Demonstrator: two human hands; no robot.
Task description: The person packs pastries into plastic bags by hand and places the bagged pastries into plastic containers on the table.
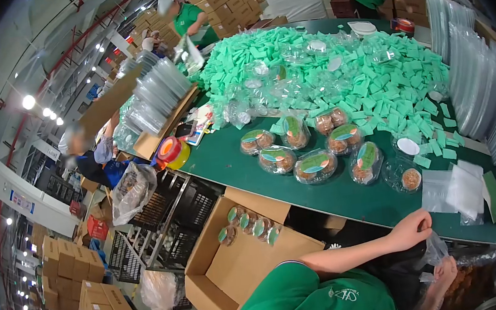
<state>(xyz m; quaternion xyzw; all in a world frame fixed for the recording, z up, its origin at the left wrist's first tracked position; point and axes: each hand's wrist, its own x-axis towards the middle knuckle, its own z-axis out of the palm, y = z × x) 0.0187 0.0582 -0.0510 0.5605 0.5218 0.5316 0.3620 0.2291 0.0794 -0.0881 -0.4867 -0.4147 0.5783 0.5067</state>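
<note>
My left hand [413,231], its fingers curled together, pinches one edge of a small clear plastic bag [434,251] beyond the table's front edge. My right hand [443,275] is closed on the bag's lower part. Whether anything is inside the bag cannot be made out. Beside my right hand, brown round baked pieces [476,282] lie in a container lined with clear plastic. On the green table [218,164], an open clear clamshell [402,175] holds one brown piece. Several closed clamshells [316,166] with green labels stand to its left.
A heap of green sachets [324,73] covers the table's back. Flat clear bags [457,189] lie near the right edge, by stacked clear trays [478,80]. An open cardboard box [243,272] holds several packed clamshells. Co-workers [190,21] stand across the table.
</note>
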